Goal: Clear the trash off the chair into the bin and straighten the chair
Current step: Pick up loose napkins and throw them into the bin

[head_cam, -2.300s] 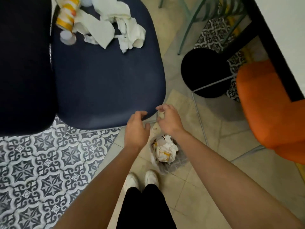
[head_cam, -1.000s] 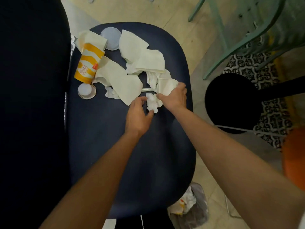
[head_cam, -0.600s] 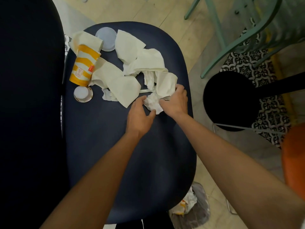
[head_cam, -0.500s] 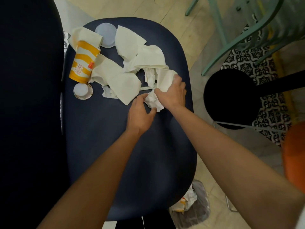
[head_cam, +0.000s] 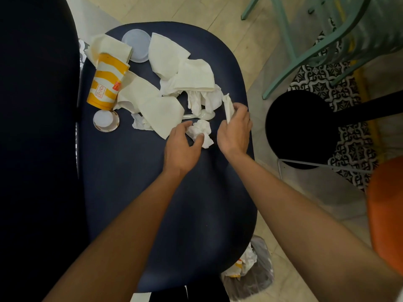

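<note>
Beige floor tiles (head_cam: 290,205) surround a dark navy padded chair seat (head_cam: 152,192), and the trash lies across its far half. An orange-and-white striped paper cup (head_cam: 106,83) lies on its side at the far left, with a small round white lid (head_cam: 106,120) just beside its base and a translucent round plastic lid (head_cam: 136,47) beyond its mouth. Flat white paper napkins (head_cam: 165,112) spread to the right of the cup, partly covering a white plastic spoon (head_cam: 197,116).

The left hand (head_cam: 181,149) has its grip curled round a crumpled white tissue ball (head_cam: 199,131) that rests on the seat. The right hand (head_cam: 235,131), near the seat's right edge, has its grip clamped on a rolled white paper piece (head_cam: 227,106) that sticks up from the fingers.

A small bin lined with a dark plastic bag (head_cam: 259,275) stands on the floor at the seat's near right corner, with crumpled paper inside. A black round stool (head_cam: 298,129) stands to the right.
</note>
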`<state>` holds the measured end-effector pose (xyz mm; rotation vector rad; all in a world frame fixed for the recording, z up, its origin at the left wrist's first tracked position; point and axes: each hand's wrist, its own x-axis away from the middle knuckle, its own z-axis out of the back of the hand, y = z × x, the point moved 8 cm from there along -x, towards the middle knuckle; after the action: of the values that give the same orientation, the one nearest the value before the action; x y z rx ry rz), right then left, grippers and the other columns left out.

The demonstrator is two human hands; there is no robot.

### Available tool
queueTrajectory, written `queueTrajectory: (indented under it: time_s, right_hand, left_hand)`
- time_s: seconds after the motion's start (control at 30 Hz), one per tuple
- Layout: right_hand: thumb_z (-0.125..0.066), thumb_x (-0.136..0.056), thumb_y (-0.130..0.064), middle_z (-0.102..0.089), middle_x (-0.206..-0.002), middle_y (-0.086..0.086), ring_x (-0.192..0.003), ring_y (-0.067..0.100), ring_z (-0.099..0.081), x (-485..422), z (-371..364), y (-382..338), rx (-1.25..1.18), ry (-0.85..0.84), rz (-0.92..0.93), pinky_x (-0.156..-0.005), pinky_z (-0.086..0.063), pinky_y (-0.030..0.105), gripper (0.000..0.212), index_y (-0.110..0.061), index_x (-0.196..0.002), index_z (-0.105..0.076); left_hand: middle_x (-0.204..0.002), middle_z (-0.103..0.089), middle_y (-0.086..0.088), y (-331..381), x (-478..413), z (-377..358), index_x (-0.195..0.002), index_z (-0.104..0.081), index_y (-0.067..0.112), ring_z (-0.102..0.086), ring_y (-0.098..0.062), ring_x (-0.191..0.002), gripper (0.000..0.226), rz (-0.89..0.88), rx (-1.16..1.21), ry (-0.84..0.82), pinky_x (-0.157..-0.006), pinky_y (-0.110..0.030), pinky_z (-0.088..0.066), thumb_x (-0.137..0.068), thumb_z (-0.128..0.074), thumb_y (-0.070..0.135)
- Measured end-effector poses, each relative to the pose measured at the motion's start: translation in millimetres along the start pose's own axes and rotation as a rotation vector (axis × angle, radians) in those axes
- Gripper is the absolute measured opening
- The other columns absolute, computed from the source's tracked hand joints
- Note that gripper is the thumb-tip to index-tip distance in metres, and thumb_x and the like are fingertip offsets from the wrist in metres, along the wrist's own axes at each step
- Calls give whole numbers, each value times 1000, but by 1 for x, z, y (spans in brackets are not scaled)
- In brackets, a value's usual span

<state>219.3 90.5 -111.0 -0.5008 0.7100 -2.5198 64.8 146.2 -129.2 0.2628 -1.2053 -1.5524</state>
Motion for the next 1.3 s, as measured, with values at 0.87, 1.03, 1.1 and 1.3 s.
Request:
queueTrajectory:
  time_s: [0.87,1.03,1.1,1.3]
  right_hand:
    - [-56,-79,6,-35,-127,7,-116,25,-32,29,-67,-12,471,-524,301,-88,-41,33,37,-13,-110,-51]
    - [-47,-82,7,-52,-108,7,-101,26,-49,25,-56,-28,127,-439,249,-79,-44,31,19,-6,-91,-57]
    - [-50,-86,-3,-55,-105,6,-98,23,-53,22,-53,-48,-2,-384,270,-81,-48,33,12,-6,-95,-57]
    - [-61,-86,-21,-47,-120,-1,-111,17,-46,16,-73,-115,250,-391,559,-78,-48,35,43,-24,-127,-50]
  left_hand:
    - [-114,-64,-3,-31,18,85,-121,-59,8,-57,-13,-100,35,244,293,361,-91,-29,-47,-92,-55,27]
    - [-115,-58,-3,-28,8,92,-117,-54,9,-54,-11,-100,34,205,274,355,-84,-23,-42,-90,-59,29]
    - [-117,-57,-5,-25,7,94,-116,-53,8,-53,-10,-98,33,185,266,363,-85,-23,-42,-91,-58,27]
    - [-111,-53,1,-33,18,105,-117,-54,6,-50,-8,-95,31,156,229,389,-82,-22,-40,-92,-57,23]
